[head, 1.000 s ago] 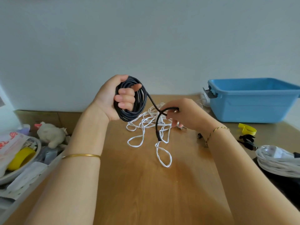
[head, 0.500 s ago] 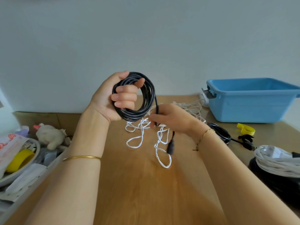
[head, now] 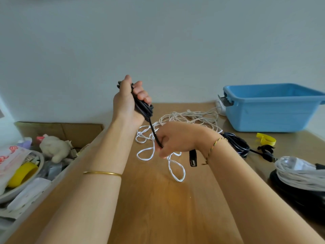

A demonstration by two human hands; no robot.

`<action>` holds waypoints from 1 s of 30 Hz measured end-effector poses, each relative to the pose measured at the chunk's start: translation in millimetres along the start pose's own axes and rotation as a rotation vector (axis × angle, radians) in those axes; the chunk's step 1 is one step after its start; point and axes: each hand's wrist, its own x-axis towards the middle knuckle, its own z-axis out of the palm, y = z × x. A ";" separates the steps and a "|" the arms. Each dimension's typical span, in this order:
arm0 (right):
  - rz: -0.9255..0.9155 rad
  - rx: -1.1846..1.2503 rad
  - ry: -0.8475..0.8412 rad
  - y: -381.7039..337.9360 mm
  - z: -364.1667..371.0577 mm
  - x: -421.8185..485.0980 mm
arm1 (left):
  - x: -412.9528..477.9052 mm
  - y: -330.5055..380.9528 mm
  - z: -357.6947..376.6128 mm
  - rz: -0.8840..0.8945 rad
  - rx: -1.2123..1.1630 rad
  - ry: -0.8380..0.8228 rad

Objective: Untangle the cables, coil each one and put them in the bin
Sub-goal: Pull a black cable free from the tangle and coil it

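Two hands hold one black cable (head: 153, 132). The left hand (head: 129, 103) squeezes its coil (head: 144, 108). The right hand (head: 175, 138) pinches the loose end just below, plug (head: 193, 158) hanging down. The blue bin (head: 263, 118) sits to the right, nearer that hand.

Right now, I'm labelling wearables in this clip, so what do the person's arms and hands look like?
Both forearms are bare, no sleeves in view; neither left hand nor right hand is gloved. A thin gold bangle circles the left forearm. A braided cord bracelet, gold with darker flecks, sits on the right wrist, a loose end dangling.
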 end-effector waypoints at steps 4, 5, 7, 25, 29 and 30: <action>-0.033 0.038 -0.016 -11.4 -6.6 -8.5 | 2.0 -9.9 -5.4 0.291 0.537 0.001; -0.028 0.022 0.016 -12.8 -10.6 -10.7 | 2.8 -11.9 -8.8 0.342 0.693 -0.029; -0.004 -0.047 0.084 -13.1 -18.4 -14.4 | 0.0 -15.1 -13.0 0.384 0.963 -0.137; -0.105 -0.023 0.711 26.3 -36.7 -16.4 | -18.1 -18.1 -12.3 -0.512 0.969 -0.562; -0.233 0.311 0.871 32.5 -22.6 -4.0 | -20.7 -12.7 -11.1 -0.586 0.785 -0.606; -0.253 0.453 0.867 33.8 -18.8 -2.3 | -20.8 -12.5 -11.1 -0.589 0.744 -0.604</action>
